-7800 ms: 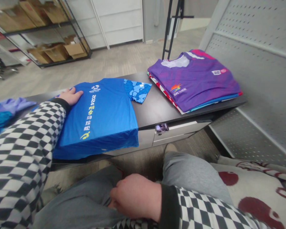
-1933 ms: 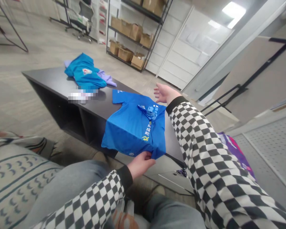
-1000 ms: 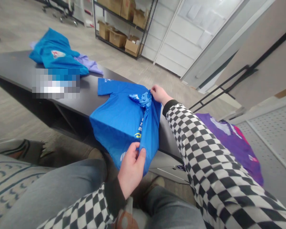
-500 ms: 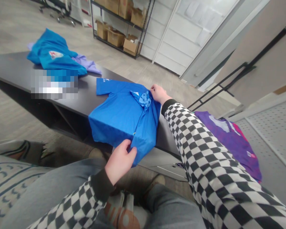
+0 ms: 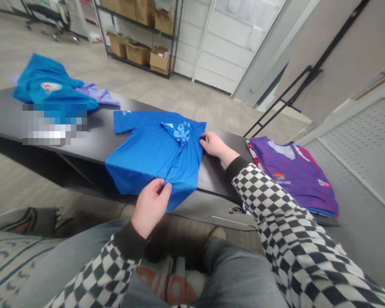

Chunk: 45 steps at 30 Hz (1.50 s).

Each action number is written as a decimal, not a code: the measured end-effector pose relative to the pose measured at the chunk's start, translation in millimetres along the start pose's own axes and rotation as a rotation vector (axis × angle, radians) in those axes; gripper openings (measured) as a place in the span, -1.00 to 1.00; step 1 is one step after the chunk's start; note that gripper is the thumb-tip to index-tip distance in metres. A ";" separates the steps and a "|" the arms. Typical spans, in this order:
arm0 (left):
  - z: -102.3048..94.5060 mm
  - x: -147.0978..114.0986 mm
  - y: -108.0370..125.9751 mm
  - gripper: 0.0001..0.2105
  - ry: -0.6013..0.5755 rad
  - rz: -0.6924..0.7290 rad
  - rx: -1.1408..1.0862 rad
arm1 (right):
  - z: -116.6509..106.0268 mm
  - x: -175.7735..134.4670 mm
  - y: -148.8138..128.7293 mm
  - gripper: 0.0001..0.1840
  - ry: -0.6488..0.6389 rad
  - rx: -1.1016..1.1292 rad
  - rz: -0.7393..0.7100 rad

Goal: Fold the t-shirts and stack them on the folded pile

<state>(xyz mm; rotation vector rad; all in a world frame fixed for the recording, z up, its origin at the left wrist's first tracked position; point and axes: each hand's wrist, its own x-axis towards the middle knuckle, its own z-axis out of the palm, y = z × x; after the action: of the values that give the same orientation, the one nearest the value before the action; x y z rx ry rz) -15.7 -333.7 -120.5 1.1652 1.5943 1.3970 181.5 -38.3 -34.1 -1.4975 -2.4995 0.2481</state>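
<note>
A blue T-shirt [image 5: 147,145] lies spread on the dark table, one side folded over toward its middle, with a light-blue print showing near the collar. Its lower part hangs over the near table edge. My left hand [image 5: 152,204] is closed, thumb and fingers pinching the shirt near the hem. At the shirt's right edge, below the shoulder, my right hand [image 5: 214,145] has its thumb and forefinger closed on the fabric. How much cloth each hand holds is hidden by the fingers.
On the right lies a stack of folded shirts, a purple jersey [image 5: 295,175] on top. A crumpled teal shirt [image 5: 53,83] and a lilac cloth [image 5: 98,93] sit at the table's left. Beyond stands a shelf with cardboard boxes [image 5: 137,53]. A grey perforated panel [image 5: 362,145] borders the right.
My right hand has moved down along the shirt's right edge from the shoulder area. My left hand still pinches near the hem. The view has shifted, showing more of the purple jersey.
</note>
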 end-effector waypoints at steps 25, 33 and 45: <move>49.3 -3.0 63.6 -0.31 -0.406 0.664 0.942 | 10.8 51.5 23.6 -0.22 -0.163 -0.041 0.036; 0.6 75.7 93.3 -0.45 -0.355 0.556 1.003 | -4.4 11.1 6.4 -0.28 0.004 -0.117 -0.074; -64.6 216.9 38.4 0.09 -0.247 0.201 1.227 | 20.3 -8.9 -15.6 -0.05 -0.203 -0.067 -0.101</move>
<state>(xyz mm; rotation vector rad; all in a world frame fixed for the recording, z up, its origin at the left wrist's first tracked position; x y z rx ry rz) -143.3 -152.3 -61.0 2.0925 2.2067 0.1923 166.9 -54.1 -50.6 -1.4299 -2.7586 0.3172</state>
